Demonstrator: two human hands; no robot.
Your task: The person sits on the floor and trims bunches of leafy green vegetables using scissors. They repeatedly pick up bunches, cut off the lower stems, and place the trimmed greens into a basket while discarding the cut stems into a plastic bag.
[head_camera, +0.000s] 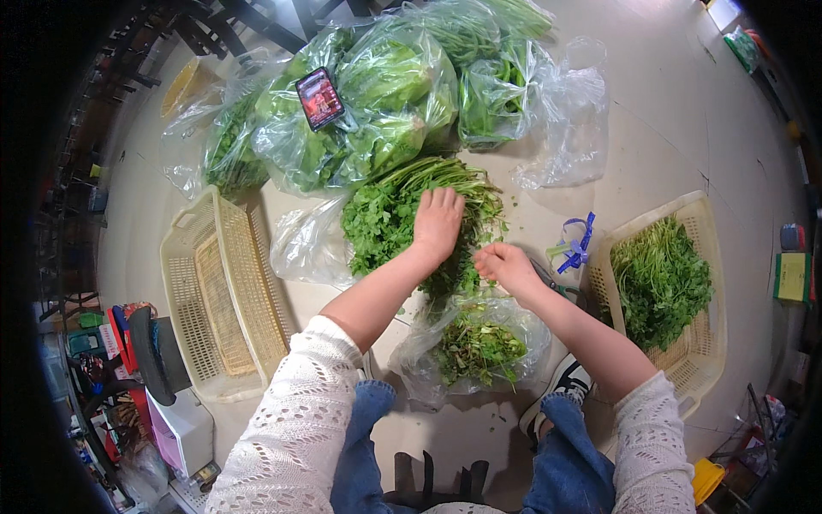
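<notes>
A heap of leafy green herbs [379,221], which look like cilantro, lies on the tiled floor, stems towards the upper right. My left hand [440,221] rests on it, fingers bent down among the stems; their tips are hidden. Beside the heap's lower right edge is my right hand [504,266], thumb and fingertips drawn together. Whether anything is pinched there is too small to tell. Nearer to me, an opened clear plastic bag [411,363] carries wilted trimmings [481,347]. A dark tool [543,274] lies partly hidden behind my right wrist.
Bagged lettuce [385,77] and other bagged greens [494,96] line the far side, a phone [320,99] on top. Plastic baskets stand left [253,283] and right [711,257]; the right one holds herbs [661,283]. Blue ties [576,247] lie near it. My shoes [568,379] flank the trimmings.
</notes>
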